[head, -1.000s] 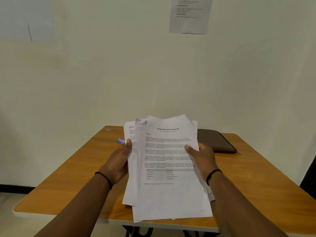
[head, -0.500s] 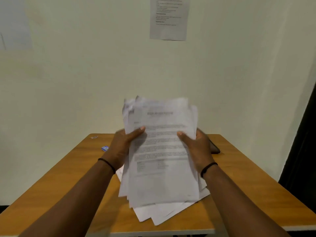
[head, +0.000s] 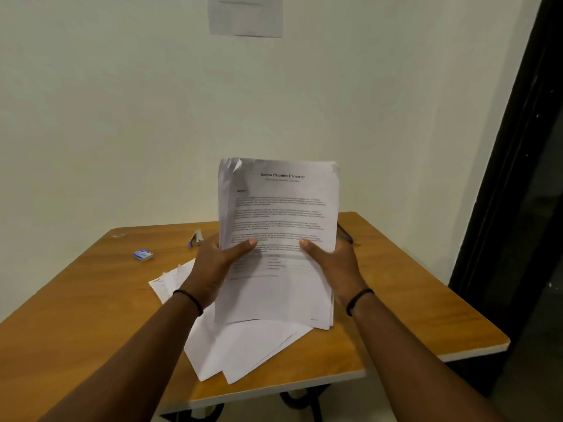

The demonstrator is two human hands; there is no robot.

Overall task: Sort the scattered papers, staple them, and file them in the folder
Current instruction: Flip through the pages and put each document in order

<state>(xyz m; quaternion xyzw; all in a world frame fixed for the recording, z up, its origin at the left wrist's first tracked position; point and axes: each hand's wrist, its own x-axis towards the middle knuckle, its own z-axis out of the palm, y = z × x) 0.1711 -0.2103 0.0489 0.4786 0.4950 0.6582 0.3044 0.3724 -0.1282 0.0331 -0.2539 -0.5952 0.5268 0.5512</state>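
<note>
White printed paper sheets [head: 278, 233], thin, light and floppy, stand upright in 2 hands, left hand [head: 213, 269] and right hand [head: 333, 266] each pinching a side edge, the safest hold.

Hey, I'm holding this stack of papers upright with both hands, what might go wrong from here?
The left hand and right hand grip the paper stack only at its sides, so inner sheets might slip out. Loose sheets beneath it overhang the table's front edge and could slide off.
</note>
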